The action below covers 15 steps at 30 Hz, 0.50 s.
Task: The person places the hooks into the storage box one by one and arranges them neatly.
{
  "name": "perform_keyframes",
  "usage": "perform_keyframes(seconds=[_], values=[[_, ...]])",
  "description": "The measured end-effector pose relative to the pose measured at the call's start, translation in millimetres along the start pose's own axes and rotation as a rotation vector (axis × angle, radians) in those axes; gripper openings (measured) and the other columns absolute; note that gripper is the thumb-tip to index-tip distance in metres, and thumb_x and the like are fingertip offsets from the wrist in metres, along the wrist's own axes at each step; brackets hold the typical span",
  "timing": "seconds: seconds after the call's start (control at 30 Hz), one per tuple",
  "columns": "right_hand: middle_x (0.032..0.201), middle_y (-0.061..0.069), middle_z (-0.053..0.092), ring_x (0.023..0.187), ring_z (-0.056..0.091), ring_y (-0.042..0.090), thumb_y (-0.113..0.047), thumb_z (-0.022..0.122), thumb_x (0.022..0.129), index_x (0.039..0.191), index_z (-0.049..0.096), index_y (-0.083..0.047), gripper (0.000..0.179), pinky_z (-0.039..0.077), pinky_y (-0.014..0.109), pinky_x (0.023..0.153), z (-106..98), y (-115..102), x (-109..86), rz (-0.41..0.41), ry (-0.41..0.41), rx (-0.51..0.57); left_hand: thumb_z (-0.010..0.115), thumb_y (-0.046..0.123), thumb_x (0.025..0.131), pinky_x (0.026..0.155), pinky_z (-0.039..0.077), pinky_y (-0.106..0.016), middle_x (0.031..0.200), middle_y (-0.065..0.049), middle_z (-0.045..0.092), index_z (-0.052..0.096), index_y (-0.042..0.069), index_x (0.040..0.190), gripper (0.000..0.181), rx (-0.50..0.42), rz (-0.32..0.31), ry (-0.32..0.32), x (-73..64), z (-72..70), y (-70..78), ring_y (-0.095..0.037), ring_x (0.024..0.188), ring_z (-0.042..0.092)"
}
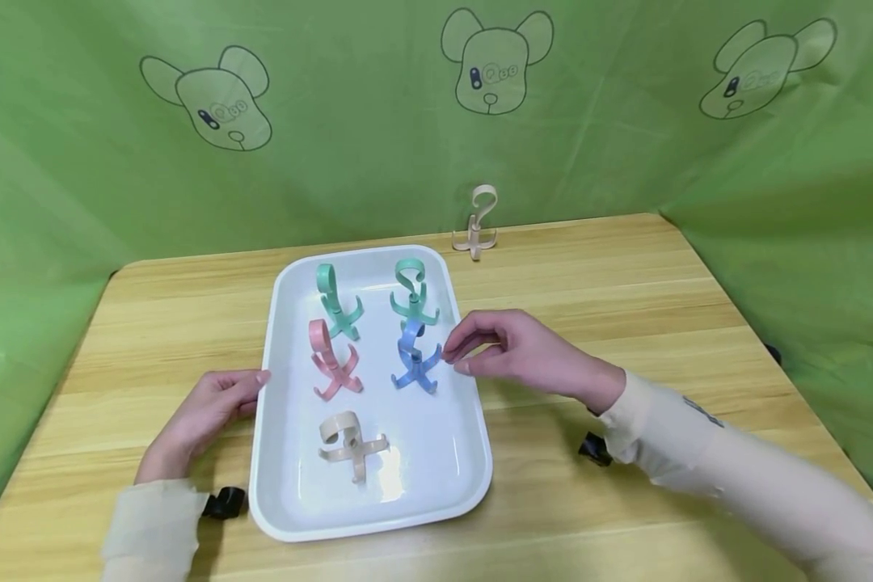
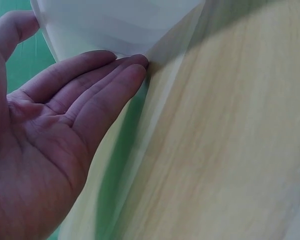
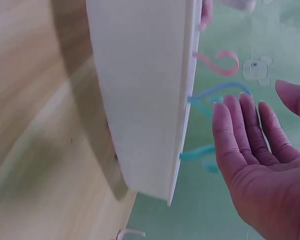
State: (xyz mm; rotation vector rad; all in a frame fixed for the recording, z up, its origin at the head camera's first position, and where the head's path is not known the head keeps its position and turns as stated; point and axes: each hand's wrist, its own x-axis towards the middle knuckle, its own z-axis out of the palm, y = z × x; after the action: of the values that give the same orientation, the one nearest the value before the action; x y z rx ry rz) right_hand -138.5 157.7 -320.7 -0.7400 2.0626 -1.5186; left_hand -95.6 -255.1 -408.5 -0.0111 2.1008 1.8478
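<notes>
My left hand (image 1: 214,412) holds the left rim of a white tray (image 1: 473,453), its thumb over the edge and its fingers (image 2: 95,95) against the outer wall. Inside the tray stands a blue multi-prong hanging hook (image 1: 416,370). Just to its right is my right hand (image 1: 516,352), over the tray's right rim, fingers loosely extended and gripping nothing. Also in the tray are two green hooks, one at the left (image 1: 343,319) and one at the right (image 1: 413,305), plus a pink hook (image 1: 337,376) and a beige hook (image 1: 356,453) near the front.
Another pale pink-beige hook (image 1: 474,236) stands outside the tray, by the table's back edge. The wooden table (image 1: 589,283) is enclosed at the back and sides by a green cloth (image 1: 364,162) with bear-head drawings.
</notes>
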Motion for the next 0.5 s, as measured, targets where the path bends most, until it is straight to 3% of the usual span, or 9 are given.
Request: perform_keyframes(seconds=[0.5], values=[[0.108, 0.012, 0.068, 0.103, 0.063, 0.026, -0.003, 0.069, 0.091, 0.112, 0.065, 0.002, 0.022, 0.053, 0.033, 0.089, -30.9, 10.2, -10.5, 0.005, 0.138, -0.072, 0.057, 0.028, 0.102, 0.089, 0.053, -0.028, 0.131, -0.031, 0.054, 0.056, -0.018, 0.122, 0.050, 0.051, -0.046, -0.005, 1.1, -2.9, 0.7, -0.013, 0.103, 0.066]])
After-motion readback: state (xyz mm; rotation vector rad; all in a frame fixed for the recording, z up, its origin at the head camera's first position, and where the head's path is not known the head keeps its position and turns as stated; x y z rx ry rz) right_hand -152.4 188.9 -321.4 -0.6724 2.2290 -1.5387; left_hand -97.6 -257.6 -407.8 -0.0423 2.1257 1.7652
